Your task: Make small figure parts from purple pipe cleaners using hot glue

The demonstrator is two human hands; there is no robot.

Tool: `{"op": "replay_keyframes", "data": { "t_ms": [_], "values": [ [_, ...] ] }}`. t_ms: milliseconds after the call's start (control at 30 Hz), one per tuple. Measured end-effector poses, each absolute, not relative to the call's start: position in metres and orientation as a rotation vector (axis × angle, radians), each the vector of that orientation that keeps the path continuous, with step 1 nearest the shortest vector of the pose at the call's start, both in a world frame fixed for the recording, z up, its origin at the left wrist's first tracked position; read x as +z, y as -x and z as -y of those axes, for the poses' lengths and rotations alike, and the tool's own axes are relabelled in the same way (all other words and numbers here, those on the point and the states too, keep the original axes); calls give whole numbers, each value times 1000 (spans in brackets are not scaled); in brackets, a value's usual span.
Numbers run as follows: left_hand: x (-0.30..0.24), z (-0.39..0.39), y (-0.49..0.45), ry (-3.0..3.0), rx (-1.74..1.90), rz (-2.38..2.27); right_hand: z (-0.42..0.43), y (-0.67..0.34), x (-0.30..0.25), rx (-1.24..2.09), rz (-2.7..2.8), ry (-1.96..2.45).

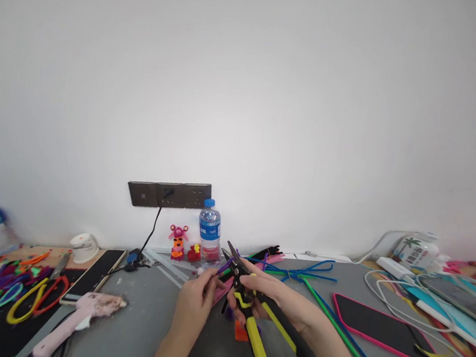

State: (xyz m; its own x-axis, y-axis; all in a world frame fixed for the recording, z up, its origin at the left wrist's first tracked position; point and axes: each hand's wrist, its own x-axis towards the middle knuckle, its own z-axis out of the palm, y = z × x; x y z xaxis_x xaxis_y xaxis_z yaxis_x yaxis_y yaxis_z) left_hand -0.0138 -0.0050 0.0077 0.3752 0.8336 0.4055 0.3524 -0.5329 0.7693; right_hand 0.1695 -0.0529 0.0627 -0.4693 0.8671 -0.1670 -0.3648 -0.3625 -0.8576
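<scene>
Closest in, clamping the right hand (278,303) round the snips (257,339), yellow and black handles running back toward the camera, blades pointing up and away and standing a little open. Pinching a purple pipe cleaner (223,268) in the left hand (194,304), fingertips closed on it, just left of the blades. Laying its long axis left to right, rising slightly toward the snips, far end reaching the blades; in the gap or just behind it, hard telling at this size. Holding both hands close together above the grey table (123,346), left one nearer the stem, right one meeting it only through the tool. Nothing showing between stem and blades.

Hovering right over a small orange scrap (240,332) lying on the table beneath the snips. Looking past the blades: a water bottle (210,230) standing upright against the wall, a pink figure (179,242) just left of it, a wall socket (170,193) above. Spotting blue pipe cleaners (308,270) and a green pipe cleaner (326,311) strewn to the right, near the right forearm, with a pink-edged phone (377,323) lying flat beyond them. Noting a pink glue gun (72,323) well apart on the left.
</scene>
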Motion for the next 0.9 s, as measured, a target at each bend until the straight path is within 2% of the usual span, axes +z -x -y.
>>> {"op": "replay_keyframes", "data": {
  "t_ms": [167,500,733,900],
  "values": [
    [4,3,15,-2118,1079,-1056,60,-167,67,1793,961,1005],
    [2,-2,18,-2093,1148,-1135,52,-164,69,1564,1002,1005],
    [-1,-2,16,-1892,1185,-1104,55,-215,60,925,1191,1776],
    [-2,0,12,-1803,1165,-1027,45,-247,29,872,1269,2098]
  ]
}}
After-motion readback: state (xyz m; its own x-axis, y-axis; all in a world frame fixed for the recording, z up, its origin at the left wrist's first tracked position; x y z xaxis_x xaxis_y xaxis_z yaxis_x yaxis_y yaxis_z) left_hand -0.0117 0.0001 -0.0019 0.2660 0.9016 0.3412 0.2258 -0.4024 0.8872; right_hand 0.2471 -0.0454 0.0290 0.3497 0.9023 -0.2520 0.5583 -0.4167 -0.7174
